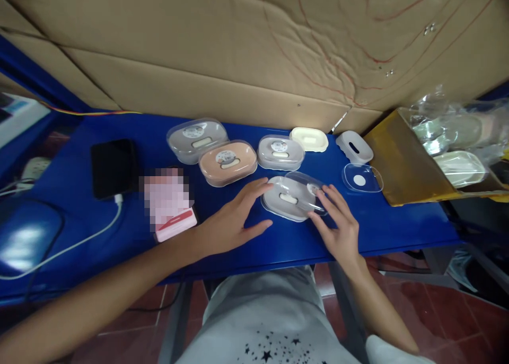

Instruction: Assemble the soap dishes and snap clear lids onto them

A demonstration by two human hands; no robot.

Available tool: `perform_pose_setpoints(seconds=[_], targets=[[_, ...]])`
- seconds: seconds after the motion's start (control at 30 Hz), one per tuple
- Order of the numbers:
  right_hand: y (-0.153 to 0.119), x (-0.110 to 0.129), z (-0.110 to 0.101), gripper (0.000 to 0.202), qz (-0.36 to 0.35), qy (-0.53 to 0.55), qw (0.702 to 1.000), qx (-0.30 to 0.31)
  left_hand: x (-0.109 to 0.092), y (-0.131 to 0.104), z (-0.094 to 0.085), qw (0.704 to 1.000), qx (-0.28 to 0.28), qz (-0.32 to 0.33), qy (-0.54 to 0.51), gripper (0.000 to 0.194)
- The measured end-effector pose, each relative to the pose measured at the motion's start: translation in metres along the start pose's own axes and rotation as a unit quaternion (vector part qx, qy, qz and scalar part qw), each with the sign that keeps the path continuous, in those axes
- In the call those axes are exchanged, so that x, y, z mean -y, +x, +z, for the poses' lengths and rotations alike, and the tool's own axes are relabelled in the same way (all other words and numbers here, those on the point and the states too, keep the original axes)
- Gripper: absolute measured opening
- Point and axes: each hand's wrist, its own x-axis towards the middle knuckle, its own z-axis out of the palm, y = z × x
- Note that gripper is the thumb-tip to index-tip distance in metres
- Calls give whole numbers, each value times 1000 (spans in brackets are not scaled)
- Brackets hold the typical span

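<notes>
A grey oval soap dish [278,200] with a slotted middle lies on the blue table in front of me. A transparent lid [299,185] with a round label sits skewed over its right side. My right hand [338,223] pinches the right end of this lid between thumb and fingers. On the left, my left hand [234,221] is open, thumb and fingers apart, its fingertips at the dish's left edge. Just behind stand three lidded soap dishes: a grey one [274,159], a peach one [238,165] and a larger-looking grey one [185,141].
Unlidded cream [314,141] and grey [353,144] dish parts lie at the back, near a loose lid [371,181]. A cardboard box [385,167] of wrapped parts stands right. Left are a pink box [177,226] and a phone [111,167] on a cable. Cardboard [178,45] walls the back.
</notes>
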Motion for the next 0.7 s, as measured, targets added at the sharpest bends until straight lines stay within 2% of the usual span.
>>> perform_pose_setpoints(seconds=[0.1, 0.2, 0.37, 0.53, 0.7], targets=[[-11, 7, 11, 73, -11, 7, 1000, 15, 1, 0, 7, 998, 4, -9, -59, 74], [-11, 12, 17, 76, -47, 7, 998, 37, 4, 1, 10, 998, -1, -10, -68, 73], [-4, 2, 8, 75, -97, 32, 990, 94, 11, 3, 8, 999, 2, -17, -30, 73], [0, -13, -1, 74, -143, 58, 978, 143, 15, 1, 4, 998, 52, -8, 44, 65], [5, -12, -3, 69, -150, 56, 973, 166, 14, 0, 6, 994, 56, -3, 89, 70]])
